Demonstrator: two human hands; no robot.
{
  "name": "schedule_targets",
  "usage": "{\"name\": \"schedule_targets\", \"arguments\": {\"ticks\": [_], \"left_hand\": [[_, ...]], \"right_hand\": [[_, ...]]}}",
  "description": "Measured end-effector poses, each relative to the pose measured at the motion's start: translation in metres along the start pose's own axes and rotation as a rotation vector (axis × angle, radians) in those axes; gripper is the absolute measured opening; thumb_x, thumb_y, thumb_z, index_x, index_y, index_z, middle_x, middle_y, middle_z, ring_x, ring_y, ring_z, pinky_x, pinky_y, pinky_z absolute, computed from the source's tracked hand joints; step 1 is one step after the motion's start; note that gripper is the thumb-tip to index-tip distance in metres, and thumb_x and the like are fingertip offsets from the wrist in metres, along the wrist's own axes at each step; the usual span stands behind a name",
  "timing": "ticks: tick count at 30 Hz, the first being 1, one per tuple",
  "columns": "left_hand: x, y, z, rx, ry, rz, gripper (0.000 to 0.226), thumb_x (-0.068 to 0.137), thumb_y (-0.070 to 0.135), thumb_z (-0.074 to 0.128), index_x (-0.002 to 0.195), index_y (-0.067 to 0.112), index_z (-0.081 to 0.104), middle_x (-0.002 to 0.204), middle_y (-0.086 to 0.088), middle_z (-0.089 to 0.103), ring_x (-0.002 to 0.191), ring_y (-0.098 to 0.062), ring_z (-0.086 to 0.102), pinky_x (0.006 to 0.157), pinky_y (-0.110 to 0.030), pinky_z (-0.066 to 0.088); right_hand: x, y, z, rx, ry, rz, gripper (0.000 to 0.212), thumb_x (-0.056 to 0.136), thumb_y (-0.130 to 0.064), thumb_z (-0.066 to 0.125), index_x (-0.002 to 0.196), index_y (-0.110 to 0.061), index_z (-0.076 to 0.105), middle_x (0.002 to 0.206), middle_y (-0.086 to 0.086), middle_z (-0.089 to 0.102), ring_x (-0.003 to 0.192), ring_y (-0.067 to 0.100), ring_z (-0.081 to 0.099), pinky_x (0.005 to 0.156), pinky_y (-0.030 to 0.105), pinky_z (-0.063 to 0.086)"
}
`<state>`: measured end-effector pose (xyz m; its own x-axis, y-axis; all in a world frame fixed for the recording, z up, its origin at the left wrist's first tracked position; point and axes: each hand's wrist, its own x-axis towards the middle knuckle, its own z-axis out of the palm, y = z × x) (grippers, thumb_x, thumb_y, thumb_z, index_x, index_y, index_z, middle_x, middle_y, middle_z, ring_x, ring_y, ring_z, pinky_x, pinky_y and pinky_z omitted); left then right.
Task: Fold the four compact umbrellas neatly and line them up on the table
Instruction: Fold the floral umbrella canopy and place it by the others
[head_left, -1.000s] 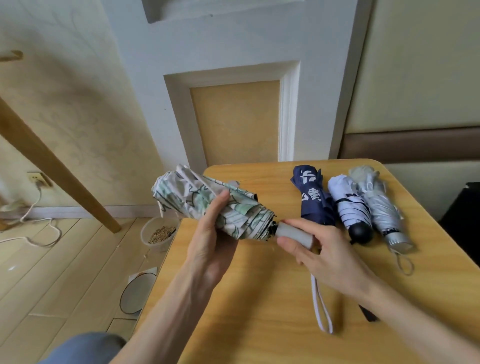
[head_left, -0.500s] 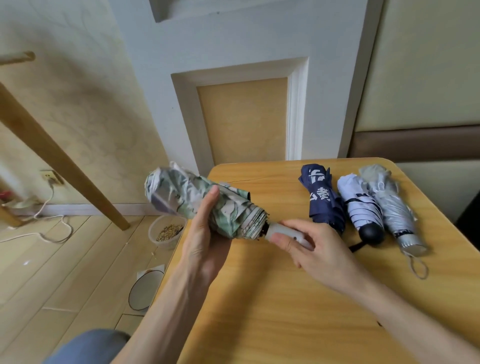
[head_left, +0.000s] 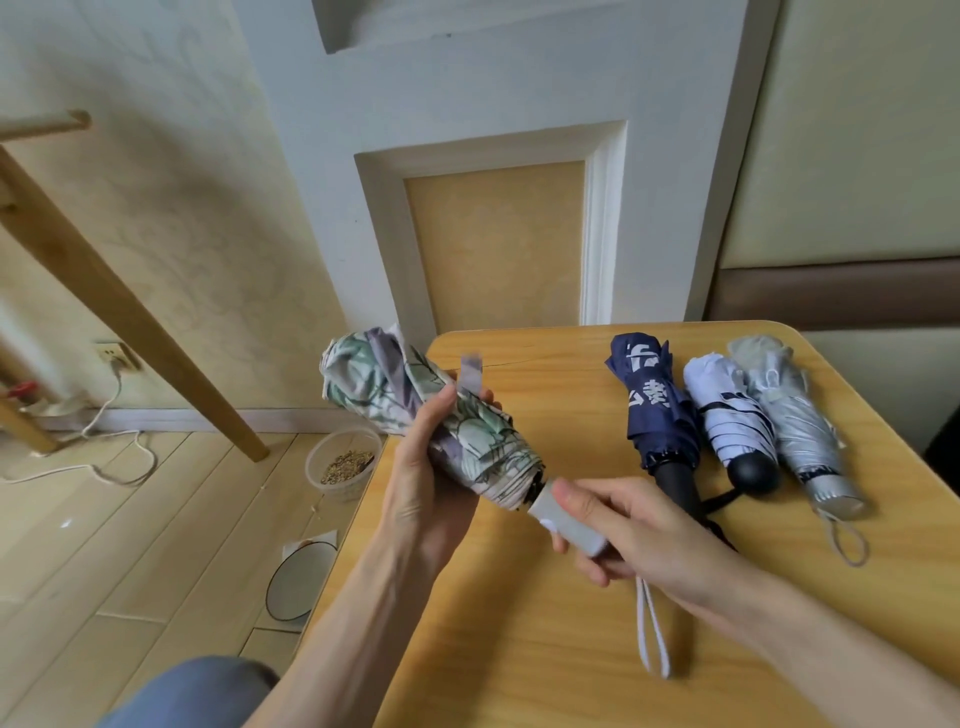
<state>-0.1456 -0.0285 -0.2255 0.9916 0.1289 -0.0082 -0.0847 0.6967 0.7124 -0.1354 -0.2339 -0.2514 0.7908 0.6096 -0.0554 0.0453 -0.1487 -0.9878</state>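
Now twisted tighter: clutching canopy (head_left: 374, 387) with left hand (head_left: 423, 499), handle (head_left: 566, 522) with right hand (head_left: 649, 527); tab (head_left: 470, 375) freed, strapping likely next.

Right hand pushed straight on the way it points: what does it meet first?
Likely the floral umbrella, its folded canopy just beyond the grey handle the right hand grips; the left hand holds it.

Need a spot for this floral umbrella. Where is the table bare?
Bare wood lies between the held floral umbrella and the navy umbrella, back to the table edge. The right is crowded: navy, white umbrella and silver umbrella lie packed.
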Motion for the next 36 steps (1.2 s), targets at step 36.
{"name": "schedule_targets", "arguments": {"ticks": [36], "left_hand": [[0.007,-0.010,0.003,0.391,-0.313,-0.679,0.021,0.102,0.015,0.061,0.106,-0.006,0.056,0.068,-0.006,0.065,0.053,-0.007,0.060,0.056,-0.016,0.050]], "right_hand": [[0.011,-0.028,-0.039,-0.147,0.369,-0.398,0.029,0.098,-0.029,0.068,0.127,-0.026,0.068,0.113,-0.008,0.073,0.099,0.013,0.073,0.087,0.030,0.058]]}}
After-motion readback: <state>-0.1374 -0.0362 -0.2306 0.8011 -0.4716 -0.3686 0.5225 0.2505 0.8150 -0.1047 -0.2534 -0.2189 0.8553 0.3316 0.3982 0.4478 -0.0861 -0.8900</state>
